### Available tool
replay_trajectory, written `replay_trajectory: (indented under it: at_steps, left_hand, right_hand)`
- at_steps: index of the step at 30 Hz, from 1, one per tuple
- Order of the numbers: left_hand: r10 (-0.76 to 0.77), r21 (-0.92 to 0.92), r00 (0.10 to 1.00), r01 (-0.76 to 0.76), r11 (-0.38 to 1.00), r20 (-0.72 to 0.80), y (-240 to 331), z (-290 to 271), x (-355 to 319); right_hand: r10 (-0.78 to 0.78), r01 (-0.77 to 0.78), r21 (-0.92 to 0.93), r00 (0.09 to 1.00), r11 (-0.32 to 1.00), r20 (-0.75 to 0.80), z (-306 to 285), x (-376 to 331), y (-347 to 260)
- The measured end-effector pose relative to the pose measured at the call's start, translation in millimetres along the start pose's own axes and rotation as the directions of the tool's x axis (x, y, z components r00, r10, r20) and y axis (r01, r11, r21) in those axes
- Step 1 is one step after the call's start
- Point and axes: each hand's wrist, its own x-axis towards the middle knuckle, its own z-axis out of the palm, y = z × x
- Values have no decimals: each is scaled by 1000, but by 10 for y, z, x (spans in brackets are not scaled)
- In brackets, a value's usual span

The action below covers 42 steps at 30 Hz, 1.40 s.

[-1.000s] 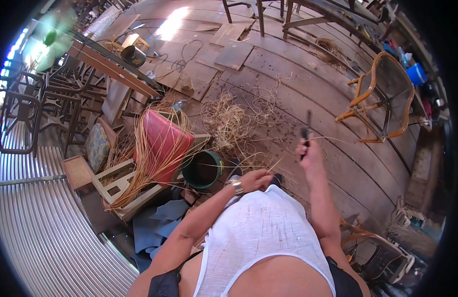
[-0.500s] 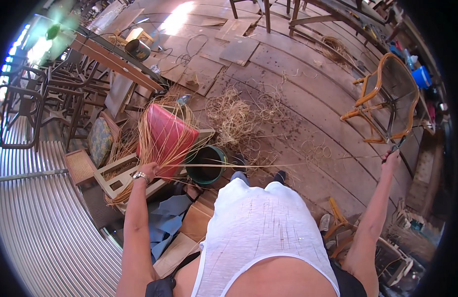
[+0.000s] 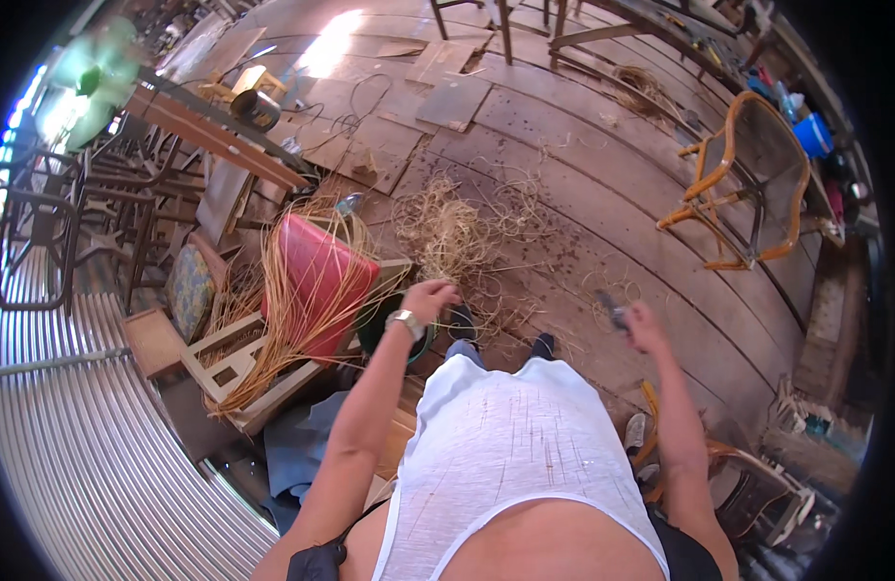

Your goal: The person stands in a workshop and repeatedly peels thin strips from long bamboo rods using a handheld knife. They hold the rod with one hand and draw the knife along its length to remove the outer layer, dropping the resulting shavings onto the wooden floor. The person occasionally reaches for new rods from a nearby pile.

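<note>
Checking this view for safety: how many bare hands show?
2: the left hand near the green bucket; the right hand farther right, holding a dark tool. No others show.

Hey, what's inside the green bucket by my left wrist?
Only a dark interior shows in the green bucket; no contents can be made out. Your left forearm and the watch cross over it, so anything behind them is hidden.

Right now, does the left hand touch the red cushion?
Apart. In the head view, the green bucket shows between the left hand and the red cushion.
</note>
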Motion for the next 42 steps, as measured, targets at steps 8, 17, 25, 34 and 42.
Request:
replay_trajectory:
  at_steps: [8,17,25,34,42]
  left_hand:
    - [-13,69,927,-13,998,374,523,1267,30]
    - [111,237,944,-190,953,310,597,1401,-138]
    - [181,477,957,-272,836,228,625,1426,-226]
    - [-59,532,964,-92,842,260,667,246,-1315]
    - [-383,838,918,129,531,101,-408,-970,-1754]
  right_hand:
    - [-258,110,537,943,837,209,952,-590,-901]
    - [-191,247,519,968,818,-161,1227,-640,-1021]
    - [-51,-5,613,996,790,73,1394,-414,-827]
    - [74,-9,443,989,897,-129,398,252,-466]
    - [23,59,390,979,919,-203,131,297,-619]
